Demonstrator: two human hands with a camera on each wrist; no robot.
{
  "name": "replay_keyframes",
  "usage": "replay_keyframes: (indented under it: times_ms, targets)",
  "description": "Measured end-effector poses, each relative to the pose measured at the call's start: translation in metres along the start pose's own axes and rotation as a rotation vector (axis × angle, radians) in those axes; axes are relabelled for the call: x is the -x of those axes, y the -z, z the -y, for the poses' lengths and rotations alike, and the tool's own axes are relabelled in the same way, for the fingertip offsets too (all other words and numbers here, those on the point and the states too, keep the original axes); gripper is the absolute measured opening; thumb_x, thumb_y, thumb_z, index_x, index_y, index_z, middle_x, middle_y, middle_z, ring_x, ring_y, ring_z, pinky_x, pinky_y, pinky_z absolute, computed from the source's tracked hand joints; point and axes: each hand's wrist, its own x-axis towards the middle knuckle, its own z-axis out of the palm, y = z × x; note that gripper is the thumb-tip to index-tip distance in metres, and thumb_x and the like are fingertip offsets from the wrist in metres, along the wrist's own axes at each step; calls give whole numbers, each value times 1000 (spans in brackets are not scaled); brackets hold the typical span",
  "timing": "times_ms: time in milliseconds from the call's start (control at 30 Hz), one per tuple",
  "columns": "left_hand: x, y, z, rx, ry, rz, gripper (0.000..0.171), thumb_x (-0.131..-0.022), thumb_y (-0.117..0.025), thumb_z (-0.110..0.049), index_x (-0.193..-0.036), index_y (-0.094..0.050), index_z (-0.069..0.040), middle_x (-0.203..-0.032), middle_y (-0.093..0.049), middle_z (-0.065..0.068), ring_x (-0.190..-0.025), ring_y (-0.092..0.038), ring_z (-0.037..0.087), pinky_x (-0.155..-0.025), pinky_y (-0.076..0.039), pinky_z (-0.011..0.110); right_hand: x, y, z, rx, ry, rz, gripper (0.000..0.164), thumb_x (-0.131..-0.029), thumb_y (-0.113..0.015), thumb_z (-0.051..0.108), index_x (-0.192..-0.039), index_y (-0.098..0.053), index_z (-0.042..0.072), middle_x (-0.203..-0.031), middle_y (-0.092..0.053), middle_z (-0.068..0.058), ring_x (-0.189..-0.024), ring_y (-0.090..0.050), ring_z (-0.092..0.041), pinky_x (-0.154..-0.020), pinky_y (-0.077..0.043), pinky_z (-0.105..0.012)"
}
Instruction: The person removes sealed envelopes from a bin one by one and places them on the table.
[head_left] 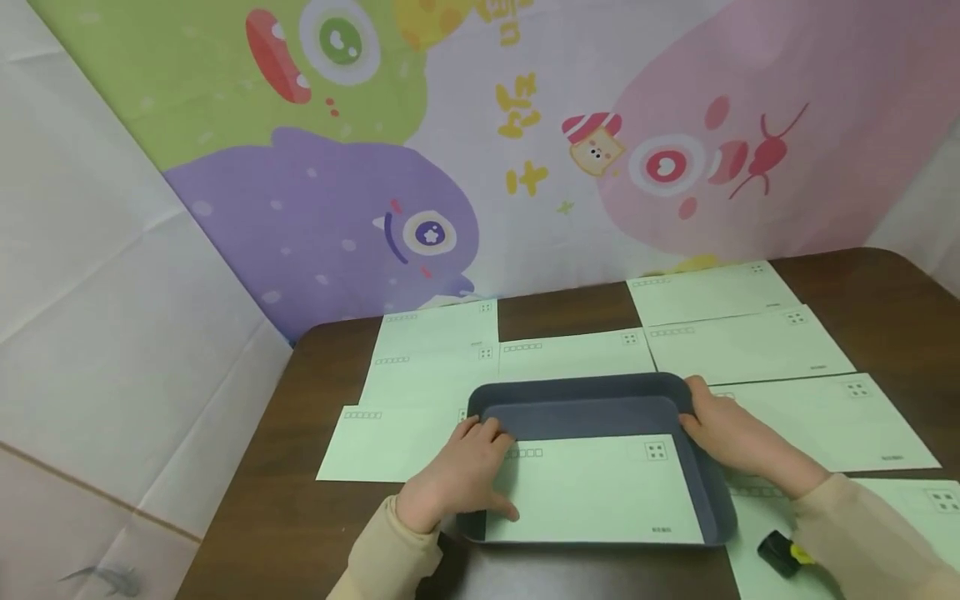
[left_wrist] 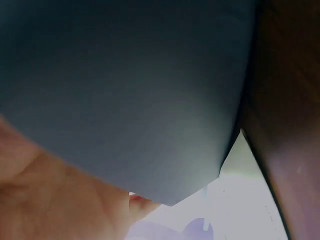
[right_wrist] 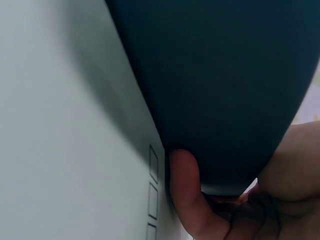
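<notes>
A dark blue-grey rectangular tray [head_left: 577, 415] sits near the table's front, over part of the laid-out envelopes. Inside it lies one pale envelope [head_left: 592, 492], printed with small postcode boxes and a stamp square. My left hand [head_left: 459, 477] holds the tray's left side, fingers over the rim and thumb reaching above the envelope. At the far right corner, my right hand [head_left: 738, 433] grips the rim. In the right wrist view a finger bends against the tray's outer wall [right_wrist: 225, 90], close to an envelope beneath [right_wrist: 75, 150]. The left wrist view shows mostly the tray's outer wall [left_wrist: 130, 110].
Several similar envelopes lie left [head_left: 397, 446], behind [head_left: 577, 354] and right [head_left: 817, 421] of the tray on the brown table [head_left: 277, 517]. A black-and-yellow capped pen-like item [head_left: 780, 554] is beside my right sleeve. A cartoon-printed cloth [head_left: 337, 217] hangs behind the table.
</notes>
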Motion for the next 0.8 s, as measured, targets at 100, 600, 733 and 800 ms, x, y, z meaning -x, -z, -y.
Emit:
replay_keyframes:
  times_ms: [100,600,733,800]
  targets:
    - [-1,1,-1,-16,-5,-12,78,-55,-80,-52,-112,-55,-6,-96,-47,2,-96,-48,19,-100,-30,40,0,1,0,4,2,-5,44,-93,-42,12,-123,-23,-14,-110,-50,-37,-94,-58,-36,-68,-46,-40]
    - [-5,-8,1,-34,0,-125,71,-55,-81,-49,-101,-46,-7,-85,-45,0,-80,-47,16,-83,-40,33,0,0,-1,2,7,0,45,-93,-40,12,-124,-22,-15,-111,-49,-38,-93,-59,-35,-67,-46,-40]
    - [-6,-8,1,-1,32,-158,59,-60,-82,-40,-96,-47,-8,-82,-46,-1,-74,-46,14,-71,-40,29,0,0,0,-4,3,4,45,-93,-40,13,-124,-22,-14,-112,-49,-37,-92,-59,-33,-67,-46,-40]
    - [-6,-6,1,39,51,-158,54,-62,-81,-35,-95,-47,-10,-81,-48,-2,-73,-46,13,-68,-38,28,0,0,-1,-4,4,3,45,-93,-40,13,-124,-22,-14,-112,-49,-37,-92,-59,-33,-67,-46,-40]
